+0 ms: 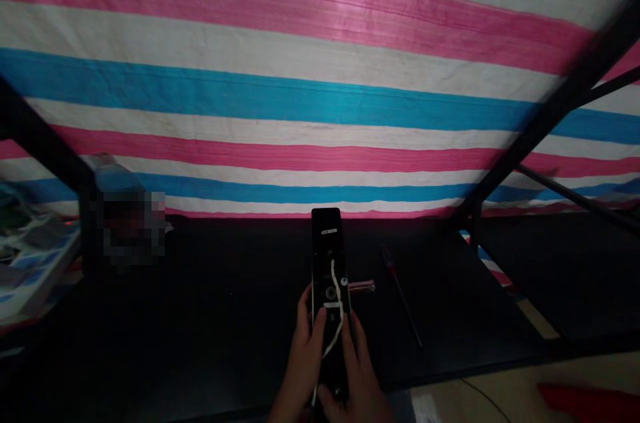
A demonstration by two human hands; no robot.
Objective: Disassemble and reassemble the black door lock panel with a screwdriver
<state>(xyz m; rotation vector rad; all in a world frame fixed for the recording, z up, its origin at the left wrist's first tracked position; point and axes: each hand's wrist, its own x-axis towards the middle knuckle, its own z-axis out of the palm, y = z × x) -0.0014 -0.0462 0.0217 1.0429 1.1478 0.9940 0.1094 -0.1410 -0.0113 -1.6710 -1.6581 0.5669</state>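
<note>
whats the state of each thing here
black lock panel, upright, held in both hands
white cable, lying loose across panel
left hand, wrapped round panel's edge
right hand, wrapped round panel's lower edge
screwdriver, lying on black table
striped tarp, hanging behind table

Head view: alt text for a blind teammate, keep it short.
The left hand and right hand hold a long black electronic panel upright, a white cable across it, above a black table. A red-handled screwdriver lies to the right, before a pink-and-blue striped tarp.
</note>
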